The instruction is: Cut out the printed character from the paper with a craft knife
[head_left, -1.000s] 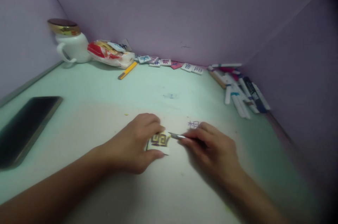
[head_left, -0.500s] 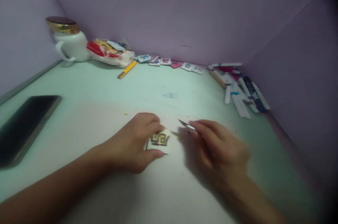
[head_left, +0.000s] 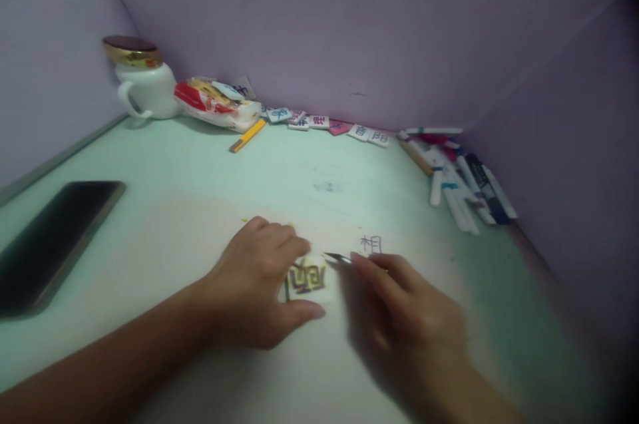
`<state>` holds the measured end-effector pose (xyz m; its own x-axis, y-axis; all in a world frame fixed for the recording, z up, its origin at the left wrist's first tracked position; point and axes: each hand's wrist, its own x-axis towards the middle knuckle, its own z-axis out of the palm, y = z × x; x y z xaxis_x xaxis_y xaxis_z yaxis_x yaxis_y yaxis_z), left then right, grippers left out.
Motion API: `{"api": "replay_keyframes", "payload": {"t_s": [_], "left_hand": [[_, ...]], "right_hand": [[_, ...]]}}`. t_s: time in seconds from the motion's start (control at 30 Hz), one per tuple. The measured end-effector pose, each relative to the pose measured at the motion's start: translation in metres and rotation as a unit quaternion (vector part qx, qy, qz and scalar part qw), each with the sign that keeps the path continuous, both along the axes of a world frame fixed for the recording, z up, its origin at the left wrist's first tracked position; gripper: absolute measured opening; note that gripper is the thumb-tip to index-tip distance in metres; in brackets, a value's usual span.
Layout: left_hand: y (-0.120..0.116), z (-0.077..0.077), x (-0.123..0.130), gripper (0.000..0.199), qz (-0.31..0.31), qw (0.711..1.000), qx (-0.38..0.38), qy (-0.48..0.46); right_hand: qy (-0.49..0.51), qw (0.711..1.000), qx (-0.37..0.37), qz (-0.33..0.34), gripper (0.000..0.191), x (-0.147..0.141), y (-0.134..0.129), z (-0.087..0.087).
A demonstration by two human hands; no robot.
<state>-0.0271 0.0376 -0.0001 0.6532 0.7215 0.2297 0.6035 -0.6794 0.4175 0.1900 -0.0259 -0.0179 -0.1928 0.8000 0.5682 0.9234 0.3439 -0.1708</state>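
Note:
A small white card (head_left: 308, 278) with a yellow-and-purple character lies low over the pale work surface. My left hand (head_left: 264, 277) closes on it from the left, with fingers at its far edge and thumb along its near side; part of the card is hidden under them. In my right hand (head_left: 409, 311) is a slim craft knife (head_left: 340, 258), pinched near its blade. The blade points left, close to the card's upper right corner; I cannot tell whether it touches. Just beyond my right fingers, a purple character (head_left: 371, 244) is drawn on the surface.
A dark phone (head_left: 54, 244) lies at left. Along the back wall stand a white mug (head_left: 150, 91), a red-and-white packet (head_left: 214, 103), a yellow strip-shaped object (head_left: 247, 136) and several lettered cards (head_left: 318, 122). Several pens and markers (head_left: 456, 178) are heaped at back right.
My right hand has brought the craft knife left and down, nearer the card's upper corner. The purple drawn character has come into sight. The whole view has shifted slightly.

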Motion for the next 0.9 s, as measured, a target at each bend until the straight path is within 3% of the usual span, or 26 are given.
{"api": "replay_keyframes", "payload": {"t_s": [0.13,0.4,0.6,0.9], "left_hand": [[-0.002,0.0,0.002,0.038,-0.006,1.0,0.016,0.024],[-0.002,-0.001,0.001,0.028,-0.028,0.999,0.013,0.011],[-0.003,-0.002,0.001,0.027,-0.029,0.999,0.02,0.002],[-0.002,-0.003,0.002,0.026,-0.033,0.999,0.029,-0.01]], "right_hand": [[0.014,0.998,-0.055,-0.002,0.03,-0.002,-0.003,0.001],[-0.059,0.998,-0.003,-0.027,0.026,-0.004,-0.003,0.004],[0.006,0.998,-0.063,0.003,0.022,-0.003,-0.003,-0.001],[0.029,0.997,-0.076,0.007,0.024,-0.008,-0.002,-0.006]]}}
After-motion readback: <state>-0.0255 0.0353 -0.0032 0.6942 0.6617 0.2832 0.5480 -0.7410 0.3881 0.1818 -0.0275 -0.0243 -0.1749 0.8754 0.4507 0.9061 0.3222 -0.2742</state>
